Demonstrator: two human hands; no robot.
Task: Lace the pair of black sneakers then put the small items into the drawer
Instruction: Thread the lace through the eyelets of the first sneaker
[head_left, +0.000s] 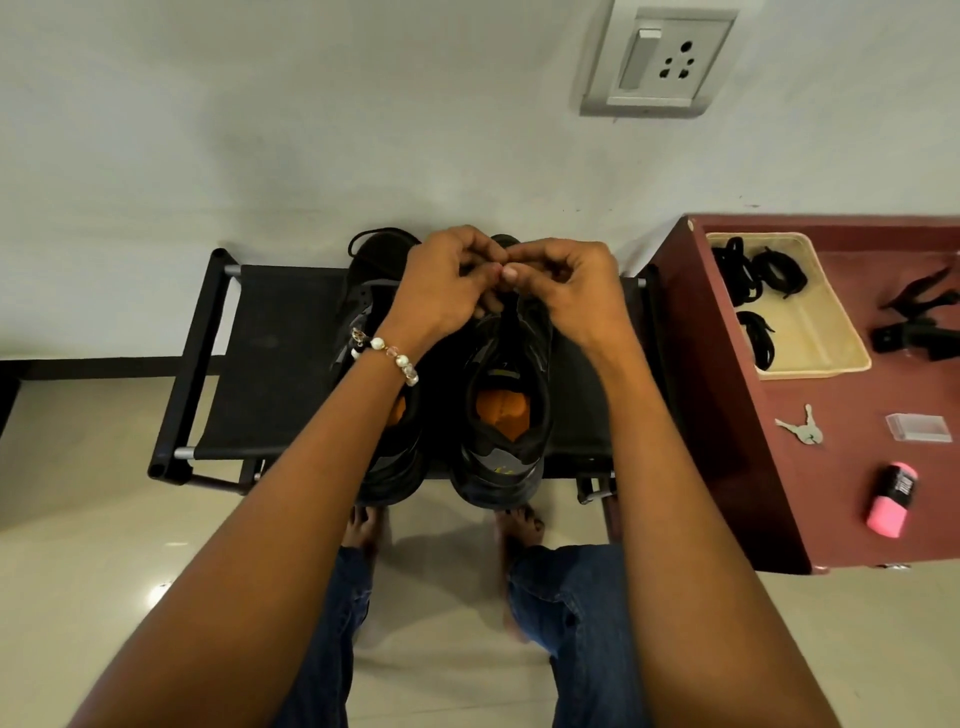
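Lacing: right sneaker (506, 384); I keep tension even
Hands: left hand (447, 283), right hand (561, 291) both pinch lace

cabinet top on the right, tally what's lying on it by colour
Black: 2, the clip-like item and the laces in the tray, taken as one lot, since the bundles are too tangled to count
Cream: 1, the tray
Silver: 1, the keys
Clear: 1, the small box
Pink and black: 1, the roll
Total: 6
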